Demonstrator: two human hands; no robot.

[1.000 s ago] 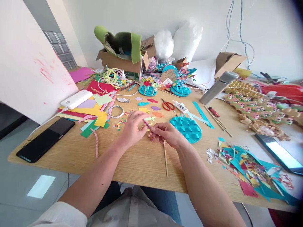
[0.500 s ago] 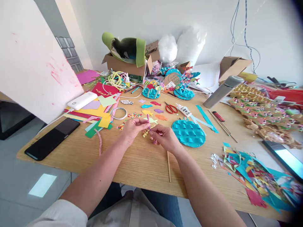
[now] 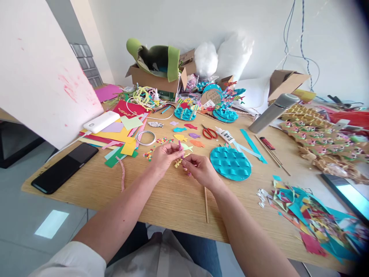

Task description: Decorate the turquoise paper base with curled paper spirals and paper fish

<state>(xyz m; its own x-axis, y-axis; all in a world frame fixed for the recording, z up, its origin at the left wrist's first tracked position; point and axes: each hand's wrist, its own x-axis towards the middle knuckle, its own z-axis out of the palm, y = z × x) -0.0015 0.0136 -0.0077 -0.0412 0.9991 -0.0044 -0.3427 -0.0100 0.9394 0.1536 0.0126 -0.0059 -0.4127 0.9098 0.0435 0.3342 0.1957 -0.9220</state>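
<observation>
My left hand [image 3: 167,156] pinches a purple twisted strip [image 3: 180,145], perhaps a pipe cleaner, whose end sticks up past the fingertips. Close beside it, my right hand [image 3: 199,168] has its fingers closed on the lower part of the same strip, and pinkish-purple bits show under the fingers. Small yellow curled pieces [image 3: 178,163] lie just below and between the hands. A wooden stick [image 3: 206,206] lies on the table under my right wrist. To the right is a blue woven paper disc [image 3: 230,163]. Several paper fish, an orange one [image 3: 197,143] among them, lie beyond my hands.
Red scissors [image 3: 209,133] and a white glue bottle [image 3: 225,134] lie behind the disc. Colored paper, a tape roll [image 3: 146,138] and a black phone [image 3: 65,168] are on the left. A grey flask [image 3: 272,113] and paper scraps [image 3: 314,215] occupy the right.
The view has shifted slightly, so the table things appear a little farther right. Both hands keep nearly the same pose on the purple strip; less of its upper end shows.
</observation>
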